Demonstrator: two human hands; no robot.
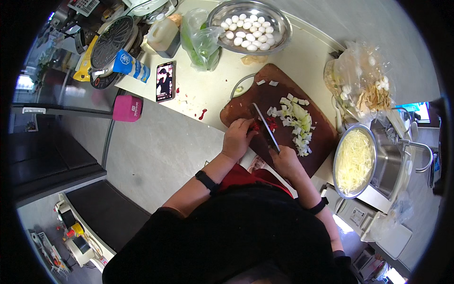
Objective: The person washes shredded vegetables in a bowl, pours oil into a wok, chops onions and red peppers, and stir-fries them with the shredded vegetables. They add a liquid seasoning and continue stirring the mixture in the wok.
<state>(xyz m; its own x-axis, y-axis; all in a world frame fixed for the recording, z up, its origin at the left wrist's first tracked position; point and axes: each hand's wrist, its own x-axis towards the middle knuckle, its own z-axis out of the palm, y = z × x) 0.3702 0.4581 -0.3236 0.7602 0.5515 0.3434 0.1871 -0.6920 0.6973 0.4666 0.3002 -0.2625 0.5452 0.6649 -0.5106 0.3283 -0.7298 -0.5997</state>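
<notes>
A kitchen knife (266, 127) is in the grip of my right hand (286, 160), its blade slanting up and left over the brown wooden cutting board (324, 142). My left hand (238, 139) curls at the board's left edge, its fingers on a piece of red vegetable (256, 126), probably red pepper, beside the blade. The fingers partly hide that piece. Small chopped red bits (272, 124) lie just right of the blade. Farther right is a strip of chopped pale green and white vegetable (299, 119). Two white pieces (273, 83) sit near the board's far end.
Beyond the board stand a steel bowl of white eggs (251, 32), a plastic bag of green vegetables (202, 42) and a jug (164, 35). A phone (165, 81) lies left, near the counter edge. At right, a bowl of pale shreds (354, 161) adjoins the sink (388, 159).
</notes>
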